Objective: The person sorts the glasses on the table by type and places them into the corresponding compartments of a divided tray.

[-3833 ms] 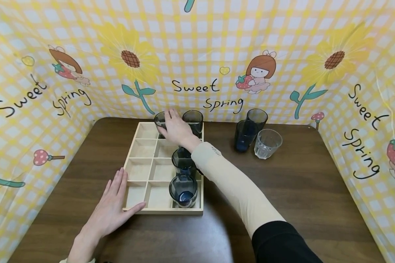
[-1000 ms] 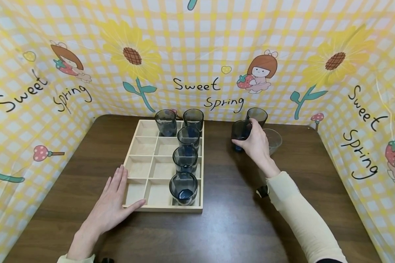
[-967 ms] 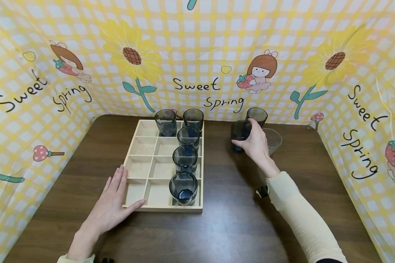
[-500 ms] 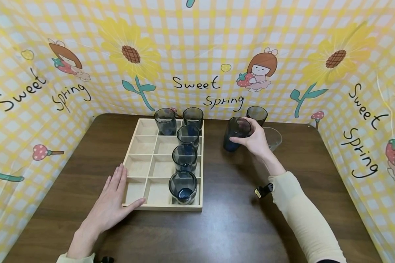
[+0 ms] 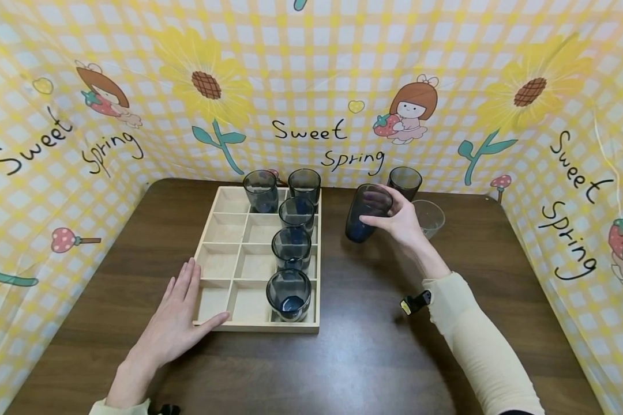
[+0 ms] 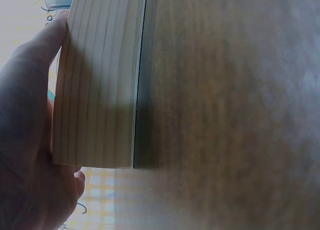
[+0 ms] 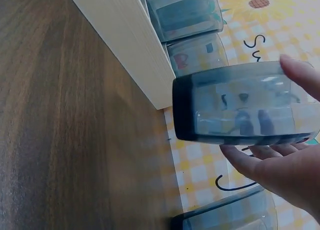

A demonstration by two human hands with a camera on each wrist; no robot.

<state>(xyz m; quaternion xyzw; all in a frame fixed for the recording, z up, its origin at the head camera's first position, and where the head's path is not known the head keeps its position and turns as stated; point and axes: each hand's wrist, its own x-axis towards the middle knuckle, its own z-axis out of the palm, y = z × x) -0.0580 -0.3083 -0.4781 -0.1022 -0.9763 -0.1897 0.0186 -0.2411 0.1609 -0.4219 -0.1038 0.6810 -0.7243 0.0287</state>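
Note:
My right hand [image 5: 407,225] grips a dark blue-grey drinking glass [image 5: 363,213] between thumb and fingers, right of the tray. The glass tilts, its base toward the tray; in the right wrist view its thick dark base [image 7: 184,109] is lifted off the table. My left hand [image 5: 168,325] rests with straight fingers along the left front corner of the pale wooden compartment tray [image 5: 254,327]. The left wrist view shows its side wall [image 6: 97,89] against that hand. Dark glasses fill the tray's right column, such as the front glass [image 5: 289,294]; another glass [image 5: 261,193] stands in the back middle compartment.
Behind my right hand stand another dark glass [image 5: 406,180] and a clear glass [image 5: 432,218], partly hidden by the hand. A yellow checked cloth [image 5: 311,69] encloses the brown table [image 5: 374,357] at back and sides. A small black device [image 5: 416,302] hangs at my right wrist.
My right hand has left the glass in the tray's back middle compartment, taken hold of a dark glass on the right, then lifted and tilted it leftward. My left hand stays put.

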